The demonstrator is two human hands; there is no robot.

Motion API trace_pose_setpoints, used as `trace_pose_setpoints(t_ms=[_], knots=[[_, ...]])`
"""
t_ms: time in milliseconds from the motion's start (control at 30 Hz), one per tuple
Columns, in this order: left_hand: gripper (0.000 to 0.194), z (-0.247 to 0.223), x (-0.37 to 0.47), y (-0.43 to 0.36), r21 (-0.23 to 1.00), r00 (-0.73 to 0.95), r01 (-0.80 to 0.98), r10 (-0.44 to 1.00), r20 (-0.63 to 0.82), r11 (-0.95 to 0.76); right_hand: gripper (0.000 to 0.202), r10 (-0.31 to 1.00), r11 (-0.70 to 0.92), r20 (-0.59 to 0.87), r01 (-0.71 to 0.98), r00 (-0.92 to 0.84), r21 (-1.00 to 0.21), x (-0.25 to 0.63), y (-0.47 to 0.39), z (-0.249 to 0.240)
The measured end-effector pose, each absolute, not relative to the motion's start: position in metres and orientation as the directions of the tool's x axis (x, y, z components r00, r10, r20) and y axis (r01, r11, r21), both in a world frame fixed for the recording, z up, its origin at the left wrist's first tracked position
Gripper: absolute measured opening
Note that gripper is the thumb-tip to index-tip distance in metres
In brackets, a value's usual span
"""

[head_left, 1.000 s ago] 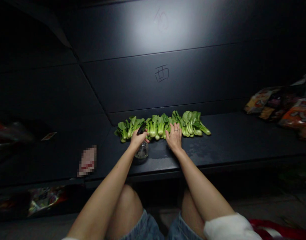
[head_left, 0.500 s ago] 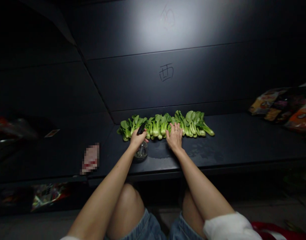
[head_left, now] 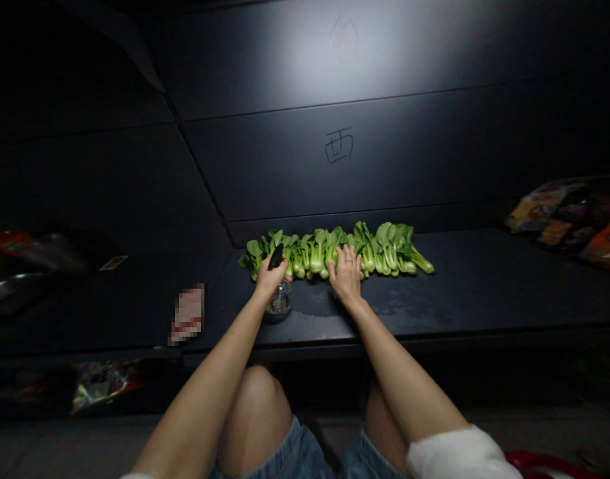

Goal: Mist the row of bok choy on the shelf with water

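Dim room, dark low tabletop (head_left: 484, 293) with a wet patch on it, and everything below is placed relative to the row of bok choy (head_left: 334, 251) lying along its far edge. Nearest the camera are bare knees in denim shorts, pretty much straight in front of the row. Just short of the greens, toward their left end, the left hand (head_left: 271, 278) is wrapped around the top of a small clear spray bottle (head_left: 279, 299) with a black nozzle, the bottle standing on the tabletop. Near the middle of the row, the right hand (head_left: 345, 274) lies flat and open, fingers spread, fingertips touching the stalks, ring on one finger. Well off to the right of the greens sit some snack bags (head_left: 569, 213). Behind the row rises a dark panelled wall (head_left: 409, 153) with a chalked character.
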State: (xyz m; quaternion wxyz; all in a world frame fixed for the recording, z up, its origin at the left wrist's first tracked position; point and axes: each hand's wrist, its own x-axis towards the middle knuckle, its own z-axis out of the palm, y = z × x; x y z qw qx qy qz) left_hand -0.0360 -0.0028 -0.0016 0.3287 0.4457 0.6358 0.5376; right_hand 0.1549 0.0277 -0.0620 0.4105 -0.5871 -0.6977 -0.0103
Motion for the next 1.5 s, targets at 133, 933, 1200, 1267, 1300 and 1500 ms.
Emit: trace_pose_setpoints(t_ms=[133,933,1200,1267,1300,1500], knots=[[0.02,-0.001,-0.038,-0.006,0.987,-0.401,0.157,0.915,0.039,0.026,0.05,0.808,0.321,0.589,0.824,0.019,-0.467,0.151,0.028,-0.063],[0.02,0.001,-0.054,-0.015,0.977,-0.429,0.209,0.901,0.065,0.029,0.048,0.796,0.457,0.594,0.76,-0.117,-0.462,0.135,0.027,-0.065],[0.017,0.002,-0.064,-0.019,0.982,-0.416,0.187,0.906,0.071,0.009,0.052,0.792,0.5,0.574,0.758,-0.206,-0.418,0.127,0.022,-0.064],[0.018,0.002,-0.065,-0.021,0.982,-0.411,0.189,0.909,0.066,0.015,0.051,0.785,0.508,0.58,0.762,-0.218,-0.401,0.125,0.021,-0.064],[0.018,0.002,-0.065,-0.021,0.981,-0.41,0.191,0.91,0.063,0.019,0.05,0.782,0.509,0.583,0.765,-0.22,-0.394,0.124,0.021,-0.064],[0.02,0.003,-0.07,-0.021,0.978,-0.398,0.209,0.914,0.084,0.001,0.047,0.791,0.494,0.57,0.782,-0.223,-0.379,0.121,0.023,-0.063]])
